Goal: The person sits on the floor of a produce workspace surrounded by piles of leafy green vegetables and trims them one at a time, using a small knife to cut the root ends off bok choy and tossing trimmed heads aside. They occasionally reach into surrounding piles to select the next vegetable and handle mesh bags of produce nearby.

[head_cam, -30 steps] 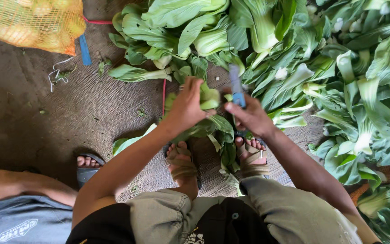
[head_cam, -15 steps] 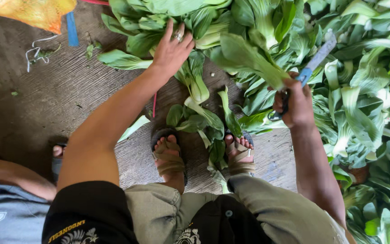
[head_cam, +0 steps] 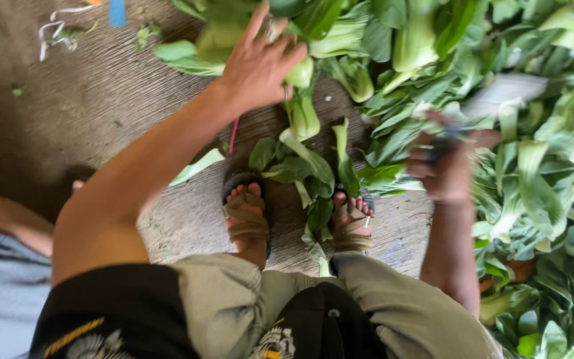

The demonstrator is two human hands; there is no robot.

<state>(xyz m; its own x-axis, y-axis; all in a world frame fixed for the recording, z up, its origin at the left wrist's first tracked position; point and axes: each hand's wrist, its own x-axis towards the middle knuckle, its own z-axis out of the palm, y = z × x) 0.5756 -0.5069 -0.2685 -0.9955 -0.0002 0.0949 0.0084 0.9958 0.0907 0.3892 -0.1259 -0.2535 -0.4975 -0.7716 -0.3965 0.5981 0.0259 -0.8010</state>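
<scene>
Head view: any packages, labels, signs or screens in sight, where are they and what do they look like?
No packages, signs or screens show.
Blue strip: top edge, left of the left hand, flat and plain blue; too cropped to tell whether it is a label.
White string: on the floor beside the strip, a loose tangle.
Printed emblem: on the person's black shirt, bottom left, yellow and white.

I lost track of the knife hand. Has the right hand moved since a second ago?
Yes. The right hand swung out rightward from above the sandalled feet to the greens pile.
</scene>
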